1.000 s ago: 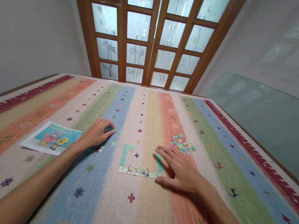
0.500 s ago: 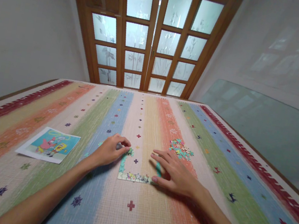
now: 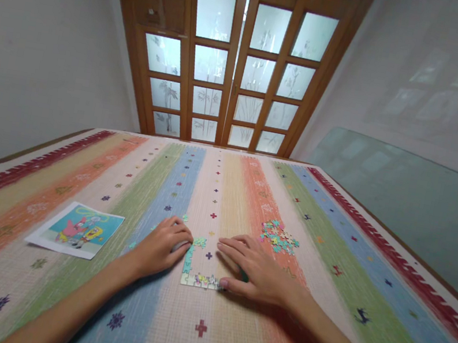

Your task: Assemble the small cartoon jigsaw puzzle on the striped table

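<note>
A partly joined jigsaw frame point(image 3: 194, 265) lies on the striped mat point(image 3: 194, 329) in front of me. My left hand point(image 3: 164, 245) rests curled against the frame's left edge; I cannot see a piece in its fingers. My right hand point(image 3: 254, 269) lies flat with fingers spread over the frame's right side, its thumb touching the bottom strip. A pile of loose puzzle pieces point(image 3: 279, 235) sits just beyond my right hand. A few stray pieces point(image 3: 184, 218) lie past my left hand.
A cartoon reference picture point(image 3: 79, 228) lies on the mat to the left. A wooden door with frosted glass panes point(image 3: 233, 67) stands at the mat's far end. A glass sheet point(image 3: 409, 196) leans along the right wall.
My left hand came from the stray pieces on the left to the frame's left edge. My right hand slid left over the frame. The view tilted up a little.
</note>
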A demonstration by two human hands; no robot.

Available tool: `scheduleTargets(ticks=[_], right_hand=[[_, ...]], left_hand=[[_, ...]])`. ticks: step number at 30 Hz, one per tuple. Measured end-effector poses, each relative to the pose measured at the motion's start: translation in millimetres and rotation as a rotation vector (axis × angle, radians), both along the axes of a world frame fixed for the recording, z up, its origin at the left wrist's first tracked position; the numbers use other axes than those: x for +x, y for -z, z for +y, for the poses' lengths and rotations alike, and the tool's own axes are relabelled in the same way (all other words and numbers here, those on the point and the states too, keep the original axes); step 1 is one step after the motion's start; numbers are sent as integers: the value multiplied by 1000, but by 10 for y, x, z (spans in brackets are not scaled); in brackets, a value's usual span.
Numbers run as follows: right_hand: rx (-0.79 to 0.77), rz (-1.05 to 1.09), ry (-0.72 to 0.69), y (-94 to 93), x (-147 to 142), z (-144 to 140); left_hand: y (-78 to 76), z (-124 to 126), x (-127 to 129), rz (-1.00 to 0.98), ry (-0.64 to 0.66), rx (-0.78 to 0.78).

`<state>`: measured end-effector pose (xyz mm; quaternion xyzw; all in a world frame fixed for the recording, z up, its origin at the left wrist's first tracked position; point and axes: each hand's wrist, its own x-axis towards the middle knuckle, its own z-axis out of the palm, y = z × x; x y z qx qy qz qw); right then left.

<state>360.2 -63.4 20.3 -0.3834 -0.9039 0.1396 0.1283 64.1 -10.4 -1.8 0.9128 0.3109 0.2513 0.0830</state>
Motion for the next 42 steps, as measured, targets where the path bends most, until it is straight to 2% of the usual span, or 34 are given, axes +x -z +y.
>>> scheduleTargets(ticks=[5, 10, 21, 35, 42], right_hand=[[-5, -19, -60, -24, -189, 80], [0, -8, -88, -13, -312, 106], [-7, -42, -36, -42, -293, 26], [-5, -36, 10, -15, -346, -34], [24, -41, 46, 28, -287, 2]], left_hand=[[42, -119, -13, 74, 34, 94], [53, -134, -5, 64, 27, 109], [27, -158, -1, 80, 20, 80], [56, -193, 66, 103, 40, 161], [48, -220, 92, 108, 38, 142]])
